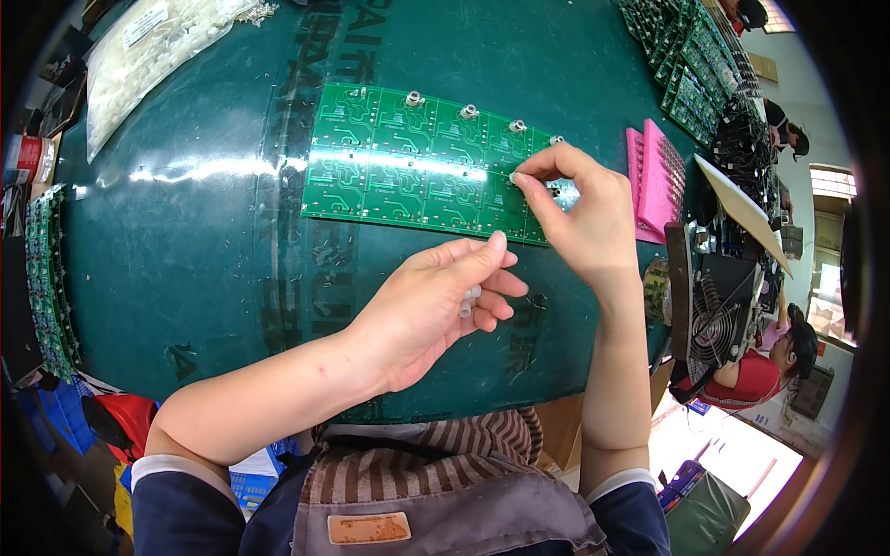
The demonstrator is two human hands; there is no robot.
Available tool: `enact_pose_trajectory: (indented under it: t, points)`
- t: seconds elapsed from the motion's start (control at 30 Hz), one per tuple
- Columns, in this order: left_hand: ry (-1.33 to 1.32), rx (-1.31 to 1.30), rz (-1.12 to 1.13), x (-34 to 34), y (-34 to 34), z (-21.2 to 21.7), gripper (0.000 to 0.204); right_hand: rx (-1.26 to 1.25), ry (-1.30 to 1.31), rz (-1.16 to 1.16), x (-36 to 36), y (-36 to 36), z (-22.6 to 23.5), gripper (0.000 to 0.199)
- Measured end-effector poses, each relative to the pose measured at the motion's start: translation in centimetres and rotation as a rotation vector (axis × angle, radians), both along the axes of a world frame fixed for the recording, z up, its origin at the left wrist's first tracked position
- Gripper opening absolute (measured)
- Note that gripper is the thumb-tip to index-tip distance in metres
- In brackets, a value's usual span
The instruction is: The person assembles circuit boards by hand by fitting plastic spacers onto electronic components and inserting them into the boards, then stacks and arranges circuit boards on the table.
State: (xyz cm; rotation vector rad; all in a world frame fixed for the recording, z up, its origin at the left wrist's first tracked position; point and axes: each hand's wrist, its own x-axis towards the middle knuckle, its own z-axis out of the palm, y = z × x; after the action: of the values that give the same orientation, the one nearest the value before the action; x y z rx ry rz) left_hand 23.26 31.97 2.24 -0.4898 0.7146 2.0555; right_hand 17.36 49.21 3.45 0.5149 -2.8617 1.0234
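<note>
At about nine o'clock, a stack of green circuit boards (48, 278) stands along the left edge of the dark green table (185, 278); up at eleven o'clock lies a clear bag of small white parts (139, 56), well apart from both hands. Just above the centre, toward twelve o'clock, a long green circuit board panel (408, 167) lies flat on the table; three small silver fittings (413, 97) stand along its far edge, spaced apart from one another.

Below the centre, the left hand (436, 306) comes in from seven o'clock; its fingers are curled loosely round a few small white plastic parts (468, 301) that show between the fingertips and the palm, with the thumb laid along the top; it hovers just near the panel's near edge, whether touching it I cannot tell.

Toward two o'clock of the centre, the right hand (575, 208) rests over the panel's right end; its thumb and forefinger are pinched together on something tiny and pale, too small to name, held right at the board, the other fingers folded back.

At two o'clock, pink foam sheets (654, 176) lie just beside the right hand; more green boards (691, 74) are stacked at one o'clock; at four o'clock a fan unit (709, 320) sits by the table's rim, with another person (769, 361) beyond it.
</note>
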Motion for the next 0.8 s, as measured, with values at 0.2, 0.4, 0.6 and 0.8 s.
enact_pose_trajectory:
  t: [0.2,0.4,0.6,0.8]
  points:
    - [0.049,0.002,-0.02,0.1,0.0,0.1,0.027,-0.011,0.011,-0.11,0.8,-0.4,-0.4,0.007]
    - [0.048,0.009,-0.017,0.2,0.2,-0.1,0.028,-0.048,0.044,-0.072,0.6,-0.1,-0.6,0.007]
    - [0.033,0.023,-0.039,0.0,0.2,0.1,0.028,0.051,0.174,-0.032,1.1,-0.6,-0.7,0.009]
    - [0.043,-0.026,-0.027,-0.2,0.1,0.6,0.025,-0.007,0.186,0.003,1.1,0.6,-0.6,0.007]
